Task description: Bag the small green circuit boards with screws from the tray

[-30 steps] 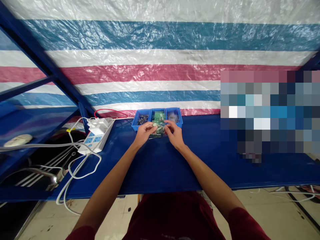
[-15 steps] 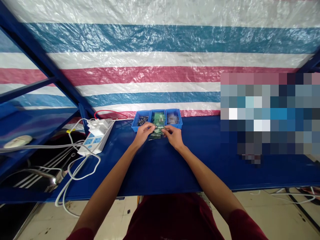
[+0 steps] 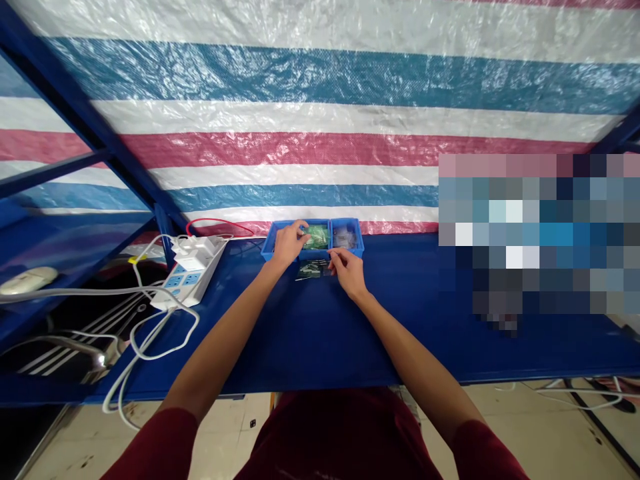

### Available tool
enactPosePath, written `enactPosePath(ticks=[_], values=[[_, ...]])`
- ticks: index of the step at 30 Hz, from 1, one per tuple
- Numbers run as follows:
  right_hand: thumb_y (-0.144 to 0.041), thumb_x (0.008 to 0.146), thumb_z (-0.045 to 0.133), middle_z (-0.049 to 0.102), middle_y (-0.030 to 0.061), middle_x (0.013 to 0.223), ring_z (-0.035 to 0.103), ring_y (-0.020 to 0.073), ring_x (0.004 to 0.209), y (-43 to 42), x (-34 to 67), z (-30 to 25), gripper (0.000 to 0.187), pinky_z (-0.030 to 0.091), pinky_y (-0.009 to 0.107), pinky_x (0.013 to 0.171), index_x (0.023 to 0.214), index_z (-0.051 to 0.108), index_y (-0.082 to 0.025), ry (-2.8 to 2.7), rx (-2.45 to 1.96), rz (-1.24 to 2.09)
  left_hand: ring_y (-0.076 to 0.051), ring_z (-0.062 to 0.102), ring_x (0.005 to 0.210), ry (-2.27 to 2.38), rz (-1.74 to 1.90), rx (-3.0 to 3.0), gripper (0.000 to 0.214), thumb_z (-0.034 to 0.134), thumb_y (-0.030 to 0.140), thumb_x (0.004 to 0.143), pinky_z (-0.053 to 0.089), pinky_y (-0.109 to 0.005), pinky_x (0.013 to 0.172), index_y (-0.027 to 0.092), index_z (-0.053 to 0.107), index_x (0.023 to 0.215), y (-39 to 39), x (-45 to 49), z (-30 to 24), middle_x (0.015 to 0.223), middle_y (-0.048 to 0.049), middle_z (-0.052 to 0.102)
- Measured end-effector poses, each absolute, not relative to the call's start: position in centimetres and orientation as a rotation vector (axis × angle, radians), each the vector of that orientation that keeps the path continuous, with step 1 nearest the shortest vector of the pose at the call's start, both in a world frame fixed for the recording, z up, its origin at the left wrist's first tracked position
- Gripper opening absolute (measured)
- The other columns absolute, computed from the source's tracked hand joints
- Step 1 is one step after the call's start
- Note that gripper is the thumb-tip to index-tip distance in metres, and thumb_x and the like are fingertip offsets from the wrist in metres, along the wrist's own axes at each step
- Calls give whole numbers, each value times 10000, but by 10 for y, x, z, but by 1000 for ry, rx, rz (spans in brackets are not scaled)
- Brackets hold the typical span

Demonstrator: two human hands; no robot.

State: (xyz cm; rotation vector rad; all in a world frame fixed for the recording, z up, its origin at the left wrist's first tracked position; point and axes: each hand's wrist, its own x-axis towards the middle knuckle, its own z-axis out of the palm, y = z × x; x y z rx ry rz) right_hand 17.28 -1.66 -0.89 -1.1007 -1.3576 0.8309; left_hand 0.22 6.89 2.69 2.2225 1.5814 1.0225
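My left hand (image 3: 289, 244) is over the left blue bin (image 3: 267, 248) and the edge of the middle bin, thumb and forefinger curved and a little apart. It covers most of the left bin's contents. Beside its fingertips, green packets (image 3: 318, 236) lie in the middle bin. My right hand (image 3: 349, 272) is just in front of the bins, thumb and forefinger pinched together; whatever they hold is too small to make out. Under and beside its fingers, a small clear bag (image 3: 312, 269) with dark and pale contents lies on the blue table (image 3: 320, 327).
The right bin (image 3: 346, 236) holds clear packets. On the left stands a white power strip (image 3: 186, 283) with plugged-in adapters (image 3: 197, 252) and looping white cables (image 3: 137, 353). A striped plastic sheet (image 3: 300, 120) hangs behind the table. A blurred-out area covers the right side.
My left hand has moved up and away from my right hand, from the clear bag to over the bins. More of the bag on the table now shows. My right hand has barely moved.
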Motion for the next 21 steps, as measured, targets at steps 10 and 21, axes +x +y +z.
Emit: enactPosePath(ticks=[10,21], values=[[-384,884,450,593,-28,592,542,112,482,-18,174,-7,286,457,231,552,909,653,-185,-1426,-1119,783,-223,642,791,1428,559,2691,181,550,243,852,438,-302,745,194,724,857,75,9,24,869,-71,720],[-282,843,575,667,57,964,628,200,858,-18,179,-3,147,448,277,708,918,677,-209,-1882,-1801,351,-202,626,851,1479,1056,2635,315,423,337,932,404,-326,820,183,691,870,14,-9,15,881,-68,715]])
